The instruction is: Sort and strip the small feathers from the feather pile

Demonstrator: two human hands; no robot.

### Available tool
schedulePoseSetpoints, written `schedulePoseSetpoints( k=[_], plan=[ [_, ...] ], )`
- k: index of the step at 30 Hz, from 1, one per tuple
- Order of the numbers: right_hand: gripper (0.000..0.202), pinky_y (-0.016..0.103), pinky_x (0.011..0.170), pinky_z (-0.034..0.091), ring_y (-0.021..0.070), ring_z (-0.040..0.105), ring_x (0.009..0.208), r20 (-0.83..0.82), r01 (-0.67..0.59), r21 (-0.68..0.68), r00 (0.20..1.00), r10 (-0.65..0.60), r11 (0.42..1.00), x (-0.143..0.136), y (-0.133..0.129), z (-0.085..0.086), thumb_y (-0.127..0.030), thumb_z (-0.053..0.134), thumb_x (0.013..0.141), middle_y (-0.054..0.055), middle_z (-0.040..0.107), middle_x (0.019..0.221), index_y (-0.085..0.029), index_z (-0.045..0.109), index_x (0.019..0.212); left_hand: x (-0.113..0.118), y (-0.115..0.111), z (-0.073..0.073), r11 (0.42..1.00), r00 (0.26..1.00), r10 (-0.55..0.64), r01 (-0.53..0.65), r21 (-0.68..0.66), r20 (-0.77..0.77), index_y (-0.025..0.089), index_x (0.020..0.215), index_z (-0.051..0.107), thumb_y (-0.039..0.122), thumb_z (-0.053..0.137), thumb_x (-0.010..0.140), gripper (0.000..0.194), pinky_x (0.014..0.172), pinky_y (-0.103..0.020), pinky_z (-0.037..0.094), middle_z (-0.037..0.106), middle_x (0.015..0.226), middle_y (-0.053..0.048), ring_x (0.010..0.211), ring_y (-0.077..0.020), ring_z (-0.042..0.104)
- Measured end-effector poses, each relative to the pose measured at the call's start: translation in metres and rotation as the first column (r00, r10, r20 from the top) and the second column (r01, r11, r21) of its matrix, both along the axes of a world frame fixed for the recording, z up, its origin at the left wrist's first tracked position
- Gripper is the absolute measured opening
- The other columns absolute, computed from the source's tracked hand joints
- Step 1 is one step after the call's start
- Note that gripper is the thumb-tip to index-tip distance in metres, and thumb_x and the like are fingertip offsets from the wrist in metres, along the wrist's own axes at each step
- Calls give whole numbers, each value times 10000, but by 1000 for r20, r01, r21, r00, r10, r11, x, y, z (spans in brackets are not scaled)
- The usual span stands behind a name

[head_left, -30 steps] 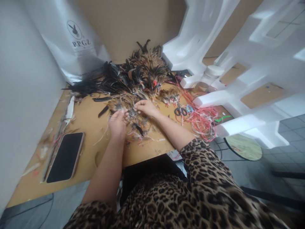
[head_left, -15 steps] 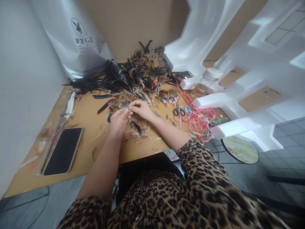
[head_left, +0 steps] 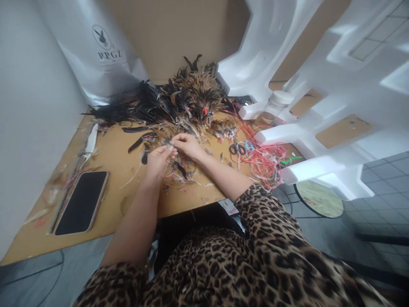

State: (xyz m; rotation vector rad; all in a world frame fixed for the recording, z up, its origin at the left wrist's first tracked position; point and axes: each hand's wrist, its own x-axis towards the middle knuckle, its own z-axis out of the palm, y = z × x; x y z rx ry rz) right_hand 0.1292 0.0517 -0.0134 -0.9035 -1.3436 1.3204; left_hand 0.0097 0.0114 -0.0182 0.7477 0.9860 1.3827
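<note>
My left hand and my right hand meet over the near side of the feather pile, fingertips pinched almost together. Between them is a small brown feather bunch, its fluffy base at my left fingertips. Whatever else sits in the right pinch is too small to make out. Behind the hands lies a big heap of brown feathers, with long black feathers spread to its left. Loose feather scraps lie just below my fingers.
A phone lies at the table's left. To the right are scissors, tangled pink string, a lidded jar and white foam pieces. A white printed bag stands at the back left. A round stool is below right.
The whole view has shifted slightly, so things appear a little further left. Both hands stay pinched together at the same spot, with hardly any finger movement.
</note>
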Motion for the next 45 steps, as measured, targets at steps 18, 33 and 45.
schedulePoseSetpoints(
  k=[18,33,45],
  plan=[
    [195,238,720,396,122,540,746,742,-53,381,614,-271,923,18,4,0,-263,544,744,25,618,819,-171,675,855,-12,7,4,981,978,189,-193,35,88,113,704,646,174,697,674,85,489,-110,429,633,627,-18,519,-32,556],
    [110,193,625,392,87,539,640,586,64,188,793,-164,980,16,14,-4,-190,566,673,-4,643,695,-137,653,717,-12,9,-1,982,981,182,-185,37,65,111,692,643,189,715,650,114,478,-112,417,643,642,-31,527,-38,560],
    [123,136,364,294,34,422,356,-58,-34,-313,998,16,949,16,11,7,-190,667,658,-59,525,422,-133,573,714,-9,6,1,993,993,115,-115,6,11,95,729,646,195,725,641,155,497,-123,438,670,691,-55,560,-58,602]
  ],
)
